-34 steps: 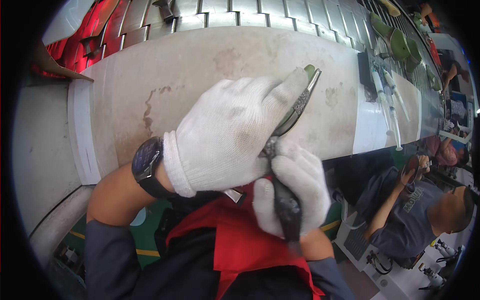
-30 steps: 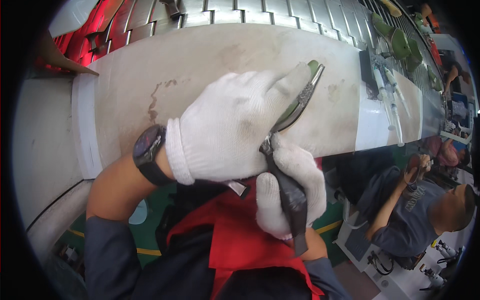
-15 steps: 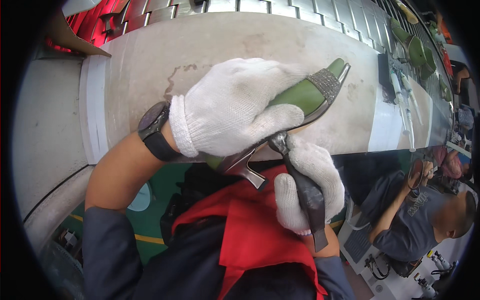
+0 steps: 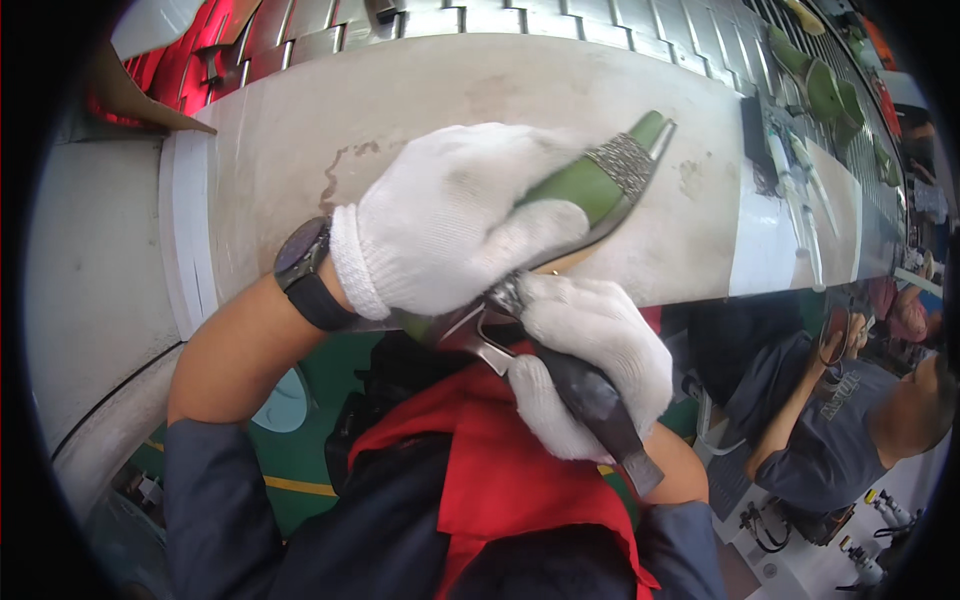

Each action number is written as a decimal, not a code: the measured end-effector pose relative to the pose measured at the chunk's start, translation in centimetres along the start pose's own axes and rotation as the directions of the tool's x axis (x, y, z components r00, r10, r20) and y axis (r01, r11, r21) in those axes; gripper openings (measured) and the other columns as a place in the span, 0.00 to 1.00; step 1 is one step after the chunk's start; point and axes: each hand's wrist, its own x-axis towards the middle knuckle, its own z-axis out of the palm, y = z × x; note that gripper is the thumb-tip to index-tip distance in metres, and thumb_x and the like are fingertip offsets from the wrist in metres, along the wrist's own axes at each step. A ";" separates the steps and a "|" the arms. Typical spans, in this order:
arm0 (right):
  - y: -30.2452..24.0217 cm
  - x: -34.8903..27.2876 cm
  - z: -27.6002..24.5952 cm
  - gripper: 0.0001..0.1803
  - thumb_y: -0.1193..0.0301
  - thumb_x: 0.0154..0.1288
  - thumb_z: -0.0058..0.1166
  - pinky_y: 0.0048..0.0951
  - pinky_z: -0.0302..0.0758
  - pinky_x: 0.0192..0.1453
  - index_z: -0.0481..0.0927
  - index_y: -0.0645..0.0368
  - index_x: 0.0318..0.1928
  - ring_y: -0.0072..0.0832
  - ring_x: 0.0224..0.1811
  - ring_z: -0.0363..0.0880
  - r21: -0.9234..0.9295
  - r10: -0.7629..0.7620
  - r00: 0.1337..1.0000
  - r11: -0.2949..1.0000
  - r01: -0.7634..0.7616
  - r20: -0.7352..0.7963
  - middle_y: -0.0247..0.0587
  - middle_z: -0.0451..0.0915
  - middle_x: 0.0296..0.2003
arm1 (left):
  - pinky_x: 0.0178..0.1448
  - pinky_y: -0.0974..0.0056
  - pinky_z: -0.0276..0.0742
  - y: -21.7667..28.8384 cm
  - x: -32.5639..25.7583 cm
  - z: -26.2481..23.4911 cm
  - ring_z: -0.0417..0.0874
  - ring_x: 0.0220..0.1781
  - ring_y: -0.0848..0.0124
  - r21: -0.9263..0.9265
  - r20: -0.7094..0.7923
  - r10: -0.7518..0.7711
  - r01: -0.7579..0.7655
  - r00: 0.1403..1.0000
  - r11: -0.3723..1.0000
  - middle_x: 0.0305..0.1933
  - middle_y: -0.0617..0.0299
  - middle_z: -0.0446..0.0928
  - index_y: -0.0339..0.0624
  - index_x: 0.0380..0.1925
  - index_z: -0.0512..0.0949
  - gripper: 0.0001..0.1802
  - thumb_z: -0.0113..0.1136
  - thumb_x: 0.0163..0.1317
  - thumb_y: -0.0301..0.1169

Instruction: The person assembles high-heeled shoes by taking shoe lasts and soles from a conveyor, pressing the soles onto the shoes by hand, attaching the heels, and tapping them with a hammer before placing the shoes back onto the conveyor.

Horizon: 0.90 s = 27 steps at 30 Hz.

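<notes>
My left hand, in a white knit glove, is closed round a high-heeled sandal. Its sparkling strap wraps a green shoe last, whose pointed toe aims away to the right. A slim metallic heel hangs past the table's near edge. My right hand, gloved likewise, grips a dark hand tool with a flat, flared lower end. The tool's upper end meets the sandal's underside, close to the arch and my left thumb; the exact contact is partly hidden by the fingers.
The pale worktable backs onto a metal slat conveyor. Several syringe-like tubes lie at its right end. Further right, green lasts stand on a rack. A co-worker sits at right. A brown cardboard flap juts in at left.
The sandal and my left hand have shifted slightly left. My right hand moved left and up, bringing the tool's upper end nearer the heel, and the tool now leans more.
</notes>
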 end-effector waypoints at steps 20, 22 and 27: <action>8.6 7.0 -7.3 0.12 0.70 0.82 0.58 0.34 0.83 0.62 0.86 0.64 0.56 0.33 0.55 0.91 0.385 0.566 0.785 0.803 -0.455 -0.253 0.45 0.92 0.50 | 0.57 0.46 0.87 4.7 3.0 1.3 0.91 0.51 0.41 0.322 0.006 -0.262 0.246 0.965 0.914 0.47 0.39 0.88 0.36 0.68 0.76 0.45 0.83 0.55 0.47; 9.0 6.1 -7.2 0.12 0.71 0.82 0.59 0.32 0.84 0.62 0.86 0.65 0.56 0.32 0.55 0.91 0.379 0.555 0.802 0.806 -0.455 -0.218 0.43 0.91 0.50 | 0.58 0.50 0.87 5.6 3.2 0.4 0.93 0.50 0.45 0.274 -0.205 -0.213 0.265 0.955 0.924 0.46 0.39 0.88 0.33 0.70 0.75 0.48 0.85 0.53 0.44; 7.5 5.1 -7.1 0.12 0.73 0.82 0.58 0.33 0.86 0.62 0.86 0.69 0.56 0.34 0.55 0.91 0.377 0.553 0.790 0.814 -0.442 -0.267 0.48 0.90 0.50 | 0.72 0.54 0.82 9.6 2.3 -3.3 0.84 0.70 0.59 0.035 -0.463 0.171 -0.174 0.870 0.984 0.71 0.49 0.80 0.32 0.77 0.68 0.51 0.85 0.57 0.34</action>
